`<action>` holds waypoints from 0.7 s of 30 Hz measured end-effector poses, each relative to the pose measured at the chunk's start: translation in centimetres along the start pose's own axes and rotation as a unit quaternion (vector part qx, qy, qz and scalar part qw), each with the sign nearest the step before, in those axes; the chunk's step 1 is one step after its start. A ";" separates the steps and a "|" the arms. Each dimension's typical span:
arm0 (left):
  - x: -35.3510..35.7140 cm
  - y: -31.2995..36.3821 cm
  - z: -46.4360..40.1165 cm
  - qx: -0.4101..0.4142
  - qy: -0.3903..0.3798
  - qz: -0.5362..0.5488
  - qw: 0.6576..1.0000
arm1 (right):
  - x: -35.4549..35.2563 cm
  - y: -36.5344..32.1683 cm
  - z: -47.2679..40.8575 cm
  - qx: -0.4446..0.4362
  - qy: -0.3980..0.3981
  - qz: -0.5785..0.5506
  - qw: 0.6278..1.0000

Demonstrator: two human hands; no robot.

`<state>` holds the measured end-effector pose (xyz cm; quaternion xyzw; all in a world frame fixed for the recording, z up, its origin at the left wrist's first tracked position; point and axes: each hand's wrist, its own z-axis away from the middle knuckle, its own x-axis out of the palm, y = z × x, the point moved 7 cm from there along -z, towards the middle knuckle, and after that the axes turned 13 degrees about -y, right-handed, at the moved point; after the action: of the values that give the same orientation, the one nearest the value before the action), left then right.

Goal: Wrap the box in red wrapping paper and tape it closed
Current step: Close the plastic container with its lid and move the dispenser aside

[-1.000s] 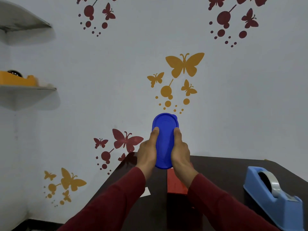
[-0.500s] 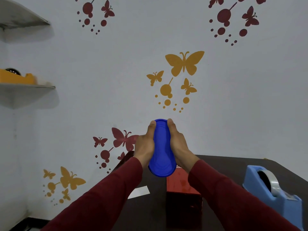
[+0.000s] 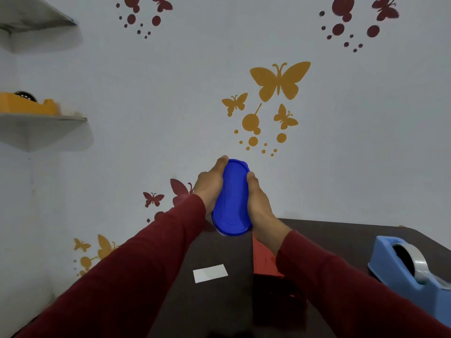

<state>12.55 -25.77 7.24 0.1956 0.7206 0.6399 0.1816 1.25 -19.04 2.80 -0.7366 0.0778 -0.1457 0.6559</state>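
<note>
Blue oval box (image 3: pixel 231 198) held up above the dark table (image 3: pixel 341 235).
Left hand (image 3: pixel 210 189) and right hand (image 3: pixel 258 201) clasp its sides, fingers curled round it (contents hidden).

Only 1 view, worn on the person's head. It faces forward and slightly down at a decorated wall (image 3: pixel 170 93), which fills the upper 2 thirds of the frame. The dark table (image 3: pixel 219 301) takes the lower part, close below the lens. Both sleeves reach in from the bottom edge toward the frame's centre.
</note>
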 end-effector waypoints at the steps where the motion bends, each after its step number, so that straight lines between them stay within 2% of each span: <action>1: -0.2 0.0 -0.5 -0.007 -0.015 0.015 1.000 | 0.1 -0.1 -0.3 0.007 0.014 0.016 1.000; 3: -0.7 -0.6 -1.3 -0.021 -0.031 0.042 0.998 | 0.6 -0.4 -1.4 0.018 0.026 0.039 0.999; 6: -1.8 -2.7 -2.3 -0.045 -0.026 0.045 0.998 | 0.8 0.7 -5.7 0.027 0.046 0.017 0.998; 11: -6.2 -5.8 -6.0 -0.040 0.071 -0.023 0.996 | 3.6 3.2 -9.4 0.114 -0.003 -0.027 0.993; 14: -9.1 -9.2 -9.7 -0.068 0.111 -0.047 0.990 | 4.6 5.5 -12.5 0.152 -0.025 0.036 0.987; 17: -10.8 -13.4 -13.7 -0.113 0.112 -0.044 0.986 | 5.5 7.5 -15.9 0.164 -0.049 0.100 0.980; 21: -12.1 -16.7 -18.5 -0.129 0.118 -0.084 0.981 | 5.7 10.4 -19.4 0.186 -0.067 0.116 0.973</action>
<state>12.66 -49.48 -7.11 0.0323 0.6625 0.7283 0.1719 1.29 -40.45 -4.93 -0.5955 0.0896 -0.0306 0.7978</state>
